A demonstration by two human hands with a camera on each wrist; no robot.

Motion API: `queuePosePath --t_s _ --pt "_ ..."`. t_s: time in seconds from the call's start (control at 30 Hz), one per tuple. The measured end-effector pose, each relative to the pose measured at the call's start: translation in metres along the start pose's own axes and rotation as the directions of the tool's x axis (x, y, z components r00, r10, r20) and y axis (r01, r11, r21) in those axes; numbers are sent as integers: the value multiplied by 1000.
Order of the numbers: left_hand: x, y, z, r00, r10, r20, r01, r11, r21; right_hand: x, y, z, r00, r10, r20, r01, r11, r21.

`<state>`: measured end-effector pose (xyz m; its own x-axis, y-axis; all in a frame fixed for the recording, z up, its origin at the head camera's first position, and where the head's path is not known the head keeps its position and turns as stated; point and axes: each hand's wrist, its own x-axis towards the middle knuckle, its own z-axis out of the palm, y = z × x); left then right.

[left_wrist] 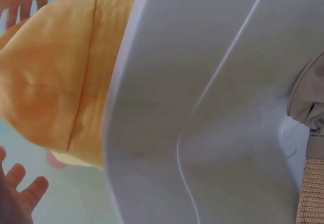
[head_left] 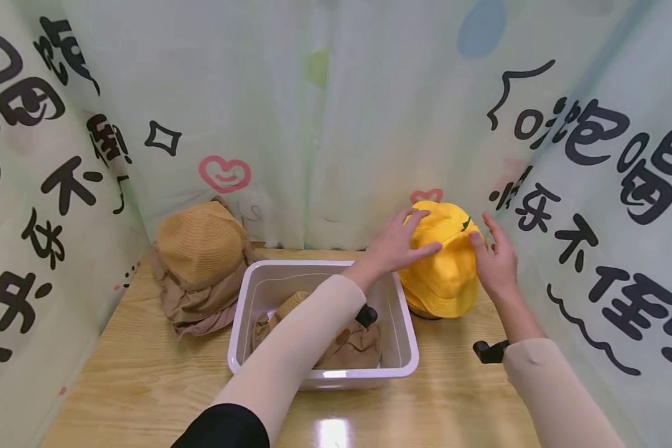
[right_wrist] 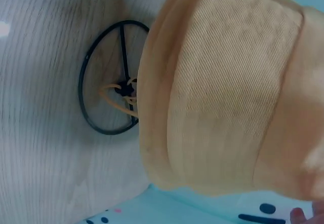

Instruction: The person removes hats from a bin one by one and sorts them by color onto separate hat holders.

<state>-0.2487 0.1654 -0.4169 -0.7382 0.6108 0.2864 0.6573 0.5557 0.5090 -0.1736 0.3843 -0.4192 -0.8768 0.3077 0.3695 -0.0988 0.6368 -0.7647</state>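
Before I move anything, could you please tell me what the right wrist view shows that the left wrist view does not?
Only the right wrist view shows the black ring with its crossbar, the thin cord and the wooden table. Only the left wrist view shows the plastic bin, with brown cloth and woven material inside. Both show the yellow hat and the curtain.

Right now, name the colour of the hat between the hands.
The hat is yellow, clearest in head view.
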Motion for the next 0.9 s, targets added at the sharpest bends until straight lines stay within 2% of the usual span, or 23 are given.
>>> queuePosePath --t_s 0.13,0.27,0.4,0.53,0.9 --pt "2 6 4 994 57 96 -63 996 64 8 -3 11 986 -141 92 149 985 -84" --pt "4 7 10 988 34 148 -43 997 57 20 -5 19 970 -186 155 209 967 -149" --pt "7 8 18 989 14 146 -15 1000 6 28 -7 22 970 -153 190 191 961 -198" --pt "9 10 27 988 -2 153 1 1000 5 32 -6 24 972 -125 198 168 961 -218" --pt "6 6 41 982 -60 179 45 995 87 29 11 38 986 -51 161 72 989 -130"
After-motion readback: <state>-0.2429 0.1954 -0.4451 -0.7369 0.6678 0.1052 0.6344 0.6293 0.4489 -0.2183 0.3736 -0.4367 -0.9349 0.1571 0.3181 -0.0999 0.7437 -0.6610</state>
